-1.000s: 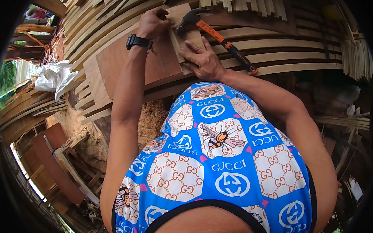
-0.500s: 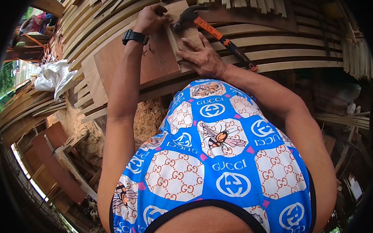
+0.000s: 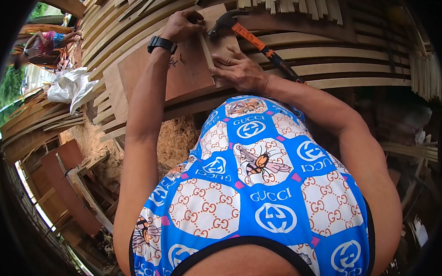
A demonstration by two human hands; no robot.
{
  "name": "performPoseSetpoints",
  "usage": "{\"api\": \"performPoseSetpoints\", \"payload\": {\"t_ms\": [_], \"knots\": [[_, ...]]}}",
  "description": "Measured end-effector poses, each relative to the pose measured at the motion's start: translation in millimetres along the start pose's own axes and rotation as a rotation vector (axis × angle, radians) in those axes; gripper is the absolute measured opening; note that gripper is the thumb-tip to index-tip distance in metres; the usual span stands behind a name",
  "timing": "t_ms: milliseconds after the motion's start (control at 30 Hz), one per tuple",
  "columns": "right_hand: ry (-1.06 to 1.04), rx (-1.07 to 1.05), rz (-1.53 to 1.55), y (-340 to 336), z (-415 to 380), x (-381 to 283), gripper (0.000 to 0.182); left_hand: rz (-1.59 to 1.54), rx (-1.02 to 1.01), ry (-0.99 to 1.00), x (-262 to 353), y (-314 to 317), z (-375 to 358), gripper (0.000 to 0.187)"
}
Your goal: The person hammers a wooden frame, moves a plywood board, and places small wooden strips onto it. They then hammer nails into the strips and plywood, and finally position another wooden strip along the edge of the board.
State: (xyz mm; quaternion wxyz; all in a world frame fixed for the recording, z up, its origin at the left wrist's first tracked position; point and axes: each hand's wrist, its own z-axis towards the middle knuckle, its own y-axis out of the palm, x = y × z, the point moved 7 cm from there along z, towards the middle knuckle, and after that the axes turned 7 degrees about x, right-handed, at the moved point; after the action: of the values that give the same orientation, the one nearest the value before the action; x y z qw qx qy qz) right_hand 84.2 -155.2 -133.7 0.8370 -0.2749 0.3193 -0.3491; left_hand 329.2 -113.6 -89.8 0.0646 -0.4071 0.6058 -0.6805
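A thin wooden strip [image 3: 206,57] lies along the right edge of a brown plywood panel [image 3: 191,78]. My left hand [image 3: 186,25], a black watch at its wrist, is closed with curled fingers at the strip's upper end. Its fingertips are partly hidden. My right hand [image 3: 240,70] lies beside the strip's lower part, fingers stretched and somewhat apart, their tips at its edge. A claw hammer [image 3: 256,40] with an orange and black handle rests just beyond my right hand. Several small dark nails [image 3: 177,61] lie loose on the panel.
Long wooden slats [image 3: 350,67] form the slotted work surface. Bundled sticks [image 3: 296,5] lie at the far edge. A white sack [image 3: 71,88] hangs at the left, with a seated person [image 3: 51,40] beyond it. Wood shavings [image 3: 174,141] are heaped below the surface.
My right hand's raised finger has come down and its fingers have drawn closer together beside the strip. My left hand stays at the strip's upper end. The view has shifted slightly.
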Motion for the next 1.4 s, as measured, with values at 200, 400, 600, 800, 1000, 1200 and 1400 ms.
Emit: {"api": "performPoseSetpoints", "payload": {"t_ms": [200, 400, 600, 800, 1000, 1200, 1400], "knots": [[-0.034, -0.017, 0.023, 1, -1, -5, 0.052, -0.042, -0.023, 0.086, 0, 3, 3, 0.041], [-0.036, -0.030, 0.030, 9, -5, -12, 0.052, -0.030, 0.018, 0.100, -5, 4, 0, 0.044], [0.158, 0.045, -0.129, 8, -15, -7, 0.053, 0.284, 0.168, 0.037, -15, -19, -3, 0.069], [0.150, -0.080, -0.204, 17, -21, -8, 0.065, 0.456, -0.035, -0.227, -19, -11, 8, 0.077], [0.147, -0.119, -0.201, 19, -24, -8, 0.066, 0.351, -0.127, -0.151, -17, 11, 38, 0.056], [0.136, -0.066, -0.158, 15, -24, -7, 0.058, 0.338, 0.016, 0.033, -7, 15, 27, 0.047], [0.137, -0.067, -0.099, -2, -28, -14, 0.050, 0.315, 0.483, 0.169, 21, 14, -17, 0.033]]}}
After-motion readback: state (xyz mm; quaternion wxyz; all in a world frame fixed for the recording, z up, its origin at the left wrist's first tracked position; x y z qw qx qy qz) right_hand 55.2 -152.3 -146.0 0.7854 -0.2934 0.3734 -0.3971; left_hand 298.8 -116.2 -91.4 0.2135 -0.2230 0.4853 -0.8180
